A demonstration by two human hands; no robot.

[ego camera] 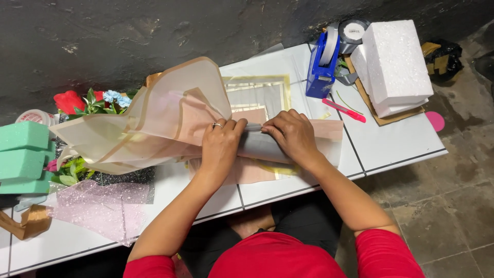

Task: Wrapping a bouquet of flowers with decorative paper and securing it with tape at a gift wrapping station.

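A bouquet wrapped in translucent peach paper with gold edging lies across the white tiled table, its flared top pointing left. Red and pale blue flowers show behind the wrap at the left. My left hand, with a ring on one finger, and my right hand both press on the grey wrapped stem end of the bouquet, fingertips meeting over a small strip at its top. More peach sheets lie flat under the stem.
A blue tape dispenser, a tape roll, white foam blocks and a pink cutter sit at the back right. Green foam blocks stand at the left, with a pink glitter sheet in front.
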